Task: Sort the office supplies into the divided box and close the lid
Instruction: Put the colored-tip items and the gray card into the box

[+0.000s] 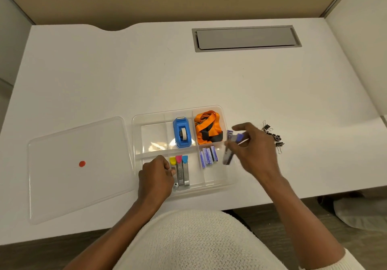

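The clear divided box sits at the desk's near middle. It holds a blue tape dispenser, an orange lanyard, three staplers with yellow, pink and blue tips, and several purple staple boxes. My left hand rests at the box's near-left part, fingers curled against the yellow-tipped stapler. My right hand hovers at the box's right rim, pinching more purple staple boxes, which are blurred. The clear lid with a red dot lies flat to the left.
A pile of black binder clips lies on the white desk right of my right hand. A grey cable hatch is set into the far desk. The desk's near edge runs just below the box.
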{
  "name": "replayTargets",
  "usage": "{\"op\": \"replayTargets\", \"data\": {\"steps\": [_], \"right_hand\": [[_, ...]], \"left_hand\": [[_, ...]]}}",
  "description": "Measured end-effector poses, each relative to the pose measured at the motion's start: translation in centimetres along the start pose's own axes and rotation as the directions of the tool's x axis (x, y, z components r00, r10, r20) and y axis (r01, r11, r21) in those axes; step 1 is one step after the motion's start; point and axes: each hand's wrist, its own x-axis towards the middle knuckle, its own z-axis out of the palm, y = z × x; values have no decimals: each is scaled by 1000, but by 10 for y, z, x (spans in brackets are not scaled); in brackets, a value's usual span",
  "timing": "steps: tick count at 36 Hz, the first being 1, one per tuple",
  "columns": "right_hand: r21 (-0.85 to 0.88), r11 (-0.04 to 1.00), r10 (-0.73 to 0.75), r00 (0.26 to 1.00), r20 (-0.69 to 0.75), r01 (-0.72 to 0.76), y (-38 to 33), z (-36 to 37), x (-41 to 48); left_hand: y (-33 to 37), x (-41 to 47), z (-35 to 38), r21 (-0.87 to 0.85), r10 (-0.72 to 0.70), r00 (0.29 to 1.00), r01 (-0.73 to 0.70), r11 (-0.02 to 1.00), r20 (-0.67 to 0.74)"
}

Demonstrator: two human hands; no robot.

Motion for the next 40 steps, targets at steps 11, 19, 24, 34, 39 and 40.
{"op": "replayTargets", "data": {"steps": [11,19,24,34,39,40], "right_hand": [[-139,981,-86,943,320,137,-49,82,-20],[-416,849,-121,887,446,326,-45,115,-29],[-440,820,-127,866,484,367,-47,120,-29],[-440,805,-147,852,503,399,-42,115,-29],[-441,800,-145,844,516,407,-41,117,-28],[-431,805,-150,844,515,407,-40,118,-28]], "left_hand": [[1,-1,-4,31,23,1000,-23,999,-2],[3,-2,-7,53,29,999,-30,998,23],[3,-1,-6,68,32,999,-34,997,22],[5,0,-7,149,11,1000,-12,989,4],[8,0,-8,212,4,1000,-5,977,3],[8,0,-8,224,4,1000,-4,975,3]]}}
